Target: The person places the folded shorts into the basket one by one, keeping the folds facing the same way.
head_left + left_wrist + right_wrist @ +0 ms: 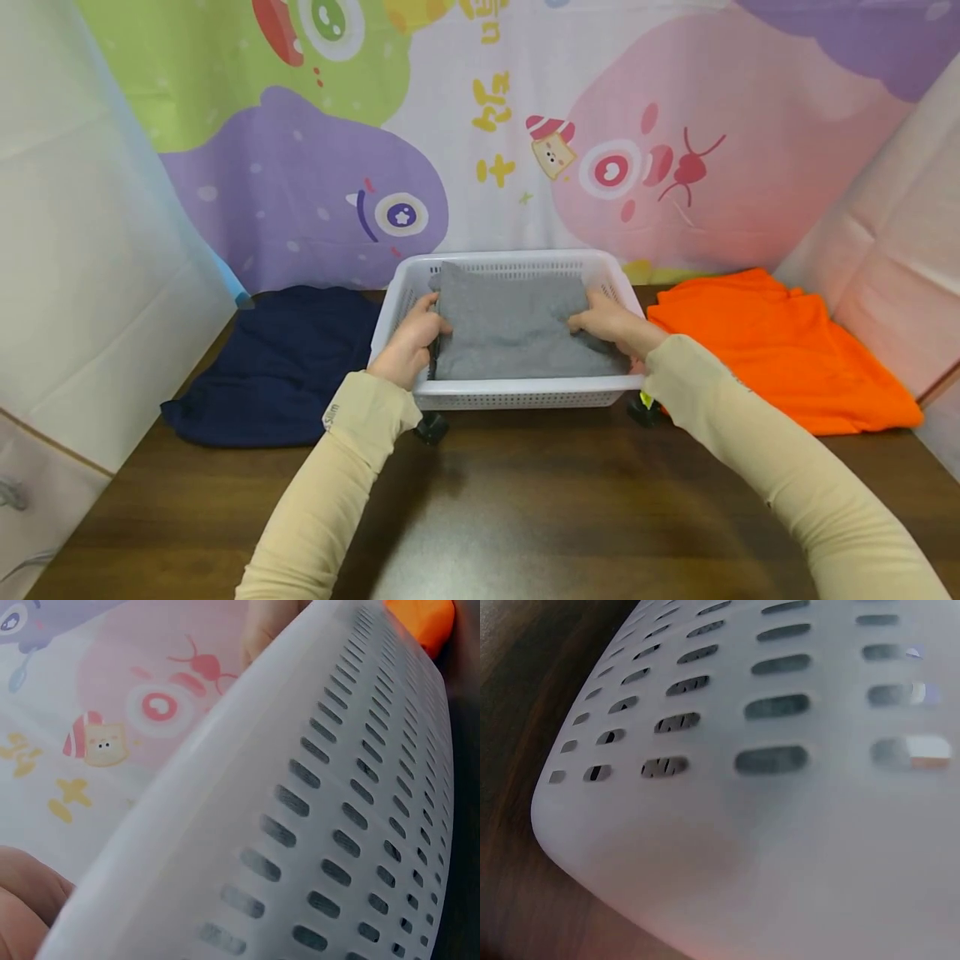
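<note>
A folded grey cloth [517, 325] lies inside a white plastic basket [525, 386] with slotted walls. My left hand [411, 337] reaches over the basket's left rim and grips the cloth's left edge, thumb on top. At the opposite edge, my right hand [609, 321] holds the cloth's right side, its fingertips partly hidden by the folds. In the left wrist view, the basket wall [225, 787] fills most of the picture, and grey shows through its slots. The right wrist view has the slotted basket wall [705, 817] close up.
A navy folded cloth [292, 367] lies on the brown table [525, 508] left of the basket. To the right is a bright orange cloth [780, 358]. Small black objects [431, 427] sit beneath the basket's front. Behind hangs a cartoon-printed curtain [495, 208]; white panels [97, 233] flank the table.
</note>
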`<action>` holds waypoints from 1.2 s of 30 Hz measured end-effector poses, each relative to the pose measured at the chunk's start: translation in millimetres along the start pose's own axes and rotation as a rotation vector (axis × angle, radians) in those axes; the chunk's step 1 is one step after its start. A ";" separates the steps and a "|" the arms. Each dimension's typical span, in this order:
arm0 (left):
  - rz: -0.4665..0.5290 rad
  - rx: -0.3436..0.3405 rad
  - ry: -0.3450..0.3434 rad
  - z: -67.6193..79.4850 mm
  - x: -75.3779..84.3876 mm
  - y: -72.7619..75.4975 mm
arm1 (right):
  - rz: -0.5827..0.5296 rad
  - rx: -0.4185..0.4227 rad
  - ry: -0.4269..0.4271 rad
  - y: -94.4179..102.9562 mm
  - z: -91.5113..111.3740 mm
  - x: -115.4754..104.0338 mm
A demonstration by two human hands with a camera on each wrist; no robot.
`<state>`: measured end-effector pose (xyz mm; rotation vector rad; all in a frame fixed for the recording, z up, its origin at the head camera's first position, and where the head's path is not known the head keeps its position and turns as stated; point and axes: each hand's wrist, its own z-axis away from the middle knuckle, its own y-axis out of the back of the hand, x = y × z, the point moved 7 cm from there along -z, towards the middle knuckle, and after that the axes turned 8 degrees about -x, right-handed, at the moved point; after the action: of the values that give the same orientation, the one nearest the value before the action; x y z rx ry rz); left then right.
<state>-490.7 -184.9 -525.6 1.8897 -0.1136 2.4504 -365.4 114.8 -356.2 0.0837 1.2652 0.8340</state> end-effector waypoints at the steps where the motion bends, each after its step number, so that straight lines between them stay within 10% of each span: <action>1: -0.016 0.017 0.004 8.7 6.1 -3.1 | 0.007 -0.007 0.008 -0.5 -0.1 -0.1; 14: -0.278 -0.007 0.118 94.8 52.6 -40.4 | 0.307 -0.148 0.017 -14.8 -0.3 2.5; 18: -0.379 0.083 0.097 113.2 70.4 -45.1 | 0.354 -0.025 0.134 -10.3 1.0 -5.4; 23: -0.719 0.236 -0.112 172.7 128.2 -67.1 | 0.668 0.180 0.373 -7.2 9.3 -24.7; 28: -1.130 0.145 -0.276 199.0 145.6 -96.5 | 0.968 0.154 0.527 -23.3 15.3 -32.6; 36: -1.423 -0.010 -0.111 199.2 129.5 -105.8 | 1.020 -0.005 0.444 -34.8 11.1 -20.4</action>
<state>-323.1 -97.8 -346.7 1.2517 0.8718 1.3156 -339.4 82.2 -353.1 0.6023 1.6384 1.7984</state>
